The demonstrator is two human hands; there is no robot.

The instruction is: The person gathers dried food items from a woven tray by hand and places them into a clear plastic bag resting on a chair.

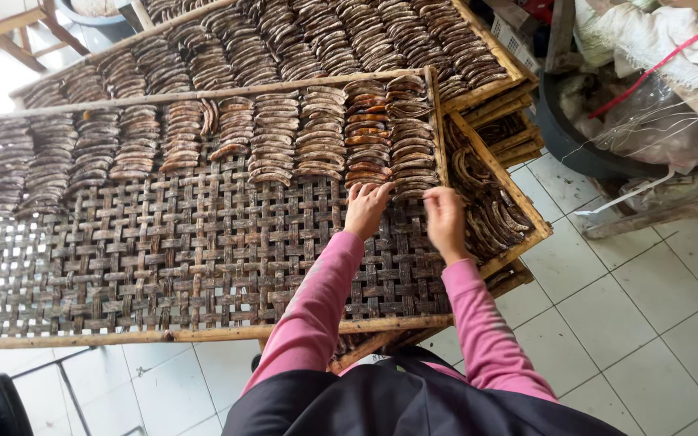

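Both hands at the dried banana slices [412, 153] on the woven bamboo tray [203, 258]: left hand [367, 208] and right hand [446, 220] pinch slices, grip light. Judged light, leathery, sticky; take by the ends.

lower trays [504, 133] mostly covered, far tray [478, 89] cropped

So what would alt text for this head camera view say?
Two hands, left hand and right hand, touch rows of brown dried banana slices on a woven bamboo tray, stacked above more filled trays over white floor tiles.
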